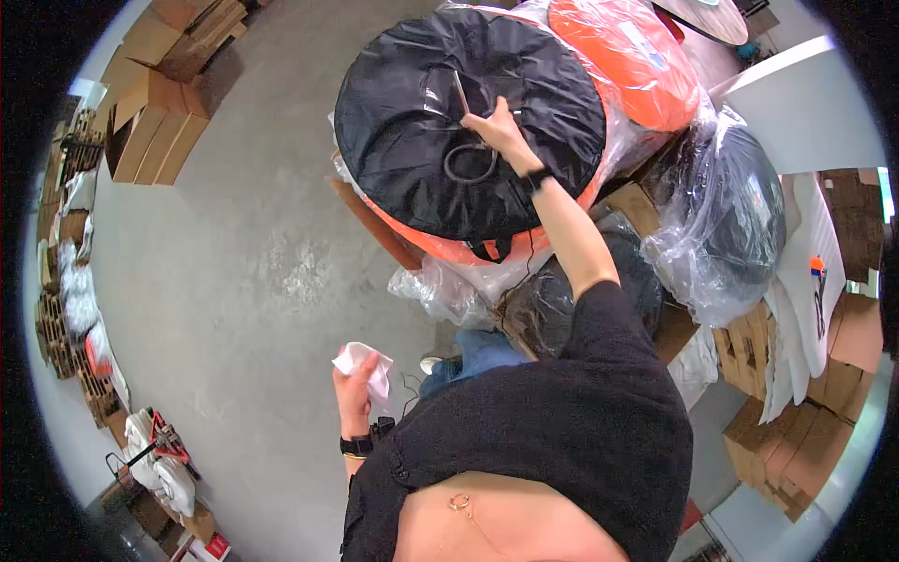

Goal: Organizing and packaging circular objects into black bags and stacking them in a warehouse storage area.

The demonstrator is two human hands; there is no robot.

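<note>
Right hand reaching up, fingers pinched on a thin strap at the middle of the black round bag, just above its looped cord. Bag standing tilted atop the orange round bag, clear plastic wrap already pulled down below its lower edge. Left hand held low, well below the black bag, closed around a crumpled white cloth. Seemingly midway: wrap partly off, face exposed, more wrapped bags to the right of it untouched.

Bare grey concrete floor, flattened cardboard boxes stacked along the edges
</note>
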